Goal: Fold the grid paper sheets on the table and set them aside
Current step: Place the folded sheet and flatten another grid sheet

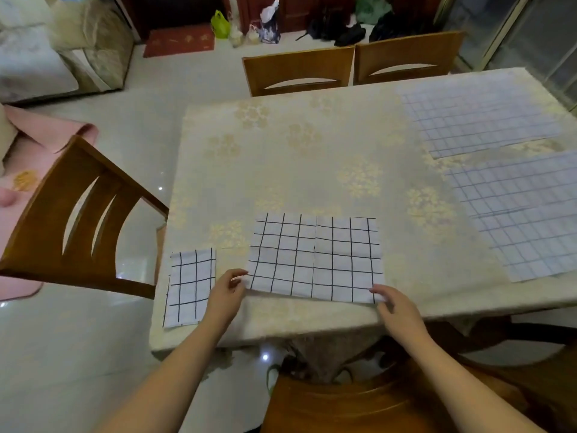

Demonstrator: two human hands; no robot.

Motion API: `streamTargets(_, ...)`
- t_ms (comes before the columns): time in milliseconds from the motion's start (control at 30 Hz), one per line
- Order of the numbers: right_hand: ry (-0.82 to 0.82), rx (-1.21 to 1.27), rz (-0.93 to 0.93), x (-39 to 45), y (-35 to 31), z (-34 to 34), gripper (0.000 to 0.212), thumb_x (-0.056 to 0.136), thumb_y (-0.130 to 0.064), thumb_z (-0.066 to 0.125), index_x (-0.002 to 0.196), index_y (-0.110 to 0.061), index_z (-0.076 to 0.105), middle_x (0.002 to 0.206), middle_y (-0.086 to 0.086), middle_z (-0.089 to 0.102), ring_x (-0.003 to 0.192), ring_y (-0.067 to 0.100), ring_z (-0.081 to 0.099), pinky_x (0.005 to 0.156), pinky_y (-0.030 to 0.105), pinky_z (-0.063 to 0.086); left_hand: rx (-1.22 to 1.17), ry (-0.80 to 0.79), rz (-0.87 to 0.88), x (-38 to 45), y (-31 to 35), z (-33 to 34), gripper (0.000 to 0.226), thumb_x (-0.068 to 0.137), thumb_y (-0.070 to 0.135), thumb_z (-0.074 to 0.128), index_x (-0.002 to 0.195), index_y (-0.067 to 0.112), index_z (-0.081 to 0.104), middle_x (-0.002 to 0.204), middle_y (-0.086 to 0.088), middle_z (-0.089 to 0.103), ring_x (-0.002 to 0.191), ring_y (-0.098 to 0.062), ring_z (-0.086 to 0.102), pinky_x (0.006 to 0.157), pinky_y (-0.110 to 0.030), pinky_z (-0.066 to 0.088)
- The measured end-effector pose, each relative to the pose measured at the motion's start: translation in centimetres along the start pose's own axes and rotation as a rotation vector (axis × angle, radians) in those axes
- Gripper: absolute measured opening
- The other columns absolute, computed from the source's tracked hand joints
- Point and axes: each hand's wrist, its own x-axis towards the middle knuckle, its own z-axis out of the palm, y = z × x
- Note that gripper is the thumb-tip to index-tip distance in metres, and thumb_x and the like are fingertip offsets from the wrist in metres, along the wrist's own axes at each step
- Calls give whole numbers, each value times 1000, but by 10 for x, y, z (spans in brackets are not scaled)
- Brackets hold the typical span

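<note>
A white sheet of grid paper [315, 257] with black lines lies flat near the table's front edge, a crease down its middle. My left hand [226, 295] pinches its near left corner. My right hand [396, 307] holds its near right corner. A smaller folded grid sheet [190, 287] rests at the table's front left corner. Two larger unfolded grid sheets lie to the right: one at the far right [477, 120], one nearer [524, 214].
The table [296, 157] wears a pale cloth with gold flowers. Wooden chairs stand at the left [78, 220], at the far side [299, 70] and just below me [343, 404]. Bags sit on the floor in the background.
</note>
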Motion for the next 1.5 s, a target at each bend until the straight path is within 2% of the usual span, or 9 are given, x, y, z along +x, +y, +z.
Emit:
streamTargets(167,4,5,42,0,-3,8,29,97,-11,51,123,-22,59,121,-8,55,112,4,46,101,24,34,-117,67,-152,1,-6,12,22,91,19,64,111,27,59,108,6,60,105,-13,59,84,-28,46)
streamTargets(433,-40,29,129,-3,-6,13,20,99,-23,48,115,-27,60,104,-8,65,94,6,59,74,19,44,15,76,-138,6,0,19,19,91,8,60,105,20,65,106,1,64,78,-6,55,65,-20,43)
streamTargets(567,-185,-78,96,-7,-8,16,15,99,-28,49,107,-34,60,95,-14,67,91,2,61,71,16,46,-140,110,-198,16,9,19,16,97,18,55,111,23,63,107,-4,60,81,-9,54,67,-22,45)
streamTargets(700,-269,-214,28,-2,-20,15,17,99,-35,48,112,-35,59,94,-13,67,88,2,61,67,14,46,-594,-30,-334,16,18,24,24,101,18,47,122,19,59,110,-10,65,93,-21,64,76,-29,54)
streamTargets(1000,-436,-520,-49,31,-68,9,30,99,-40,44,120,-26,60,111,-1,68,66,6,54,71,27,49,-217,-384,-208,-36,14,75,25,95,27,57,116,41,62,108,-3,63,102,-19,61,94,-34,51)
streamTargets(1100,-350,-479,-85,50,-81,11,29,99,-38,44,120,-26,61,111,-2,68,87,14,62,79,33,53,-233,-305,-279,-40,17,93,19,92,22,61,104,35,67,100,-5,64,94,-21,63,89,-38,55)
streamTargets(1267,-272,-360,-90,81,-86,18,29,99,-30,47,124,-23,61,115,0,65,98,15,59,80,28,48,-256,-111,-387,-36,29,105,12,91,14,63,98,21,68,85,-6,66,77,-17,62,64,-25,49)
streamTargets(1367,-217,-281,-96,98,-84,23,32,98,-26,49,129,-21,58,123,2,60,107,17,58,87,30,47,-248,-156,-385,-31,29,96,18,94,6,56,105,16,66,74,-4,63,68,-14,61,55,-15,46)
streamTargets(1500,-143,-241,-91,116,-80,27,37,99,-29,50,135,-21,51,128,8,53,117,25,54,96,41,45,-92,-283,-342,-19,26,68,36,90,-5,47,104,22,67,85,-2,67,72,-7,64,63,-15,48)
